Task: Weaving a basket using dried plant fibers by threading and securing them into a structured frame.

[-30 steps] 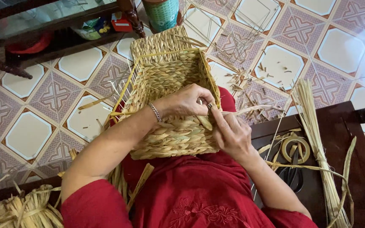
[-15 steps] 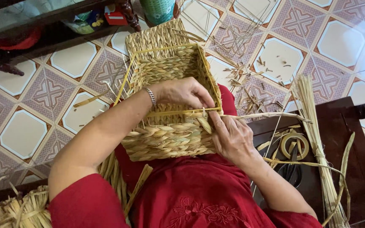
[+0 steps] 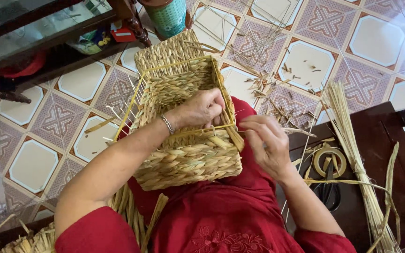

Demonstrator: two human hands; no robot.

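A woven straw basket [image 3: 183,117] with a yellow wire frame [image 3: 179,65] rests on the lap of a person in a red dress [image 3: 221,215]. The left hand [image 3: 201,108], with a bracelet [image 3: 167,123] at its wrist, reaches into the basket near the rim. The right hand [image 3: 266,143] pinches a straw strand [image 3: 301,132] just beside that rim. Scissors [image 3: 330,187] and a bundle of reeds [image 3: 352,154] lie on a dark table [image 3: 399,154] to the right. Straw scraps [image 3: 277,84] litter the patterned tile floor [image 3: 57,122].

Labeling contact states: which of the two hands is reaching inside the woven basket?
The left hand, wearing a bracelet: it reaches over the rim into the woven basket. The right hand is outside, pinching a straw strand at the near corner.
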